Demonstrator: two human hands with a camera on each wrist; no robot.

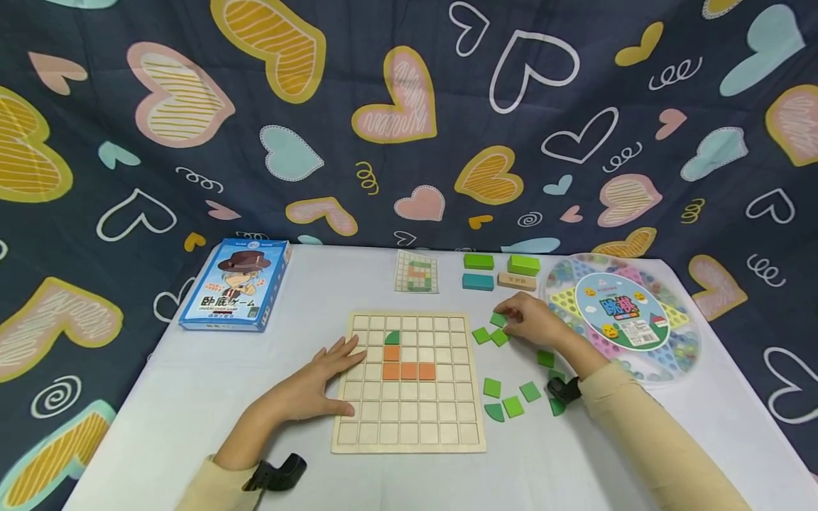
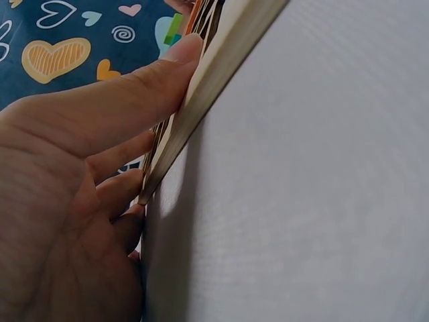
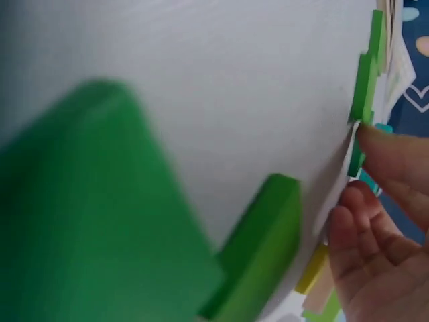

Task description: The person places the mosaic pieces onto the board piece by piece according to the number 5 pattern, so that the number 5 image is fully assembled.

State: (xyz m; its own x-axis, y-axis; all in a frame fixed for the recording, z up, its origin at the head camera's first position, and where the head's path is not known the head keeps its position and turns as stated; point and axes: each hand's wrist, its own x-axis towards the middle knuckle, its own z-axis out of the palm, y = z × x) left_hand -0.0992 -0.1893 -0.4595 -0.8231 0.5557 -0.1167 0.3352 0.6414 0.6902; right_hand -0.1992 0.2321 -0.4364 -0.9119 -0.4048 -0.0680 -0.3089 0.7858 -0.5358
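A wooden grid board (image 1: 409, 419) lies mid-table, bearing three orange tiles (image 1: 409, 370) in a row, one more above them, and a green quarter-round piece (image 1: 392, 337). My left hand (image 1: 332, 380) rests flat on the board's left edge; in the left wrist view the thumb (image 2: 134, 87) lies along the board's rim (image 2: 208, 80). Right of the board, my right hand (image 1: 527, 319) pinches a small green tile (image 1: 498, 319), seen edge-on between thumb and fingers (image 3: 356, 161). Several loose green tiles (image 1: 513, 407) lie scattered around it.
A blue game box (image 1: 236, 284) sits at the back left. A pattern card (image 1: 417, 271) and green, teal and wooden blocks (image 1: 478, 261) lie behind the board. A round marble game case (image 1: 623, 316) fills the right side. A heart-print cloth hangs behind.
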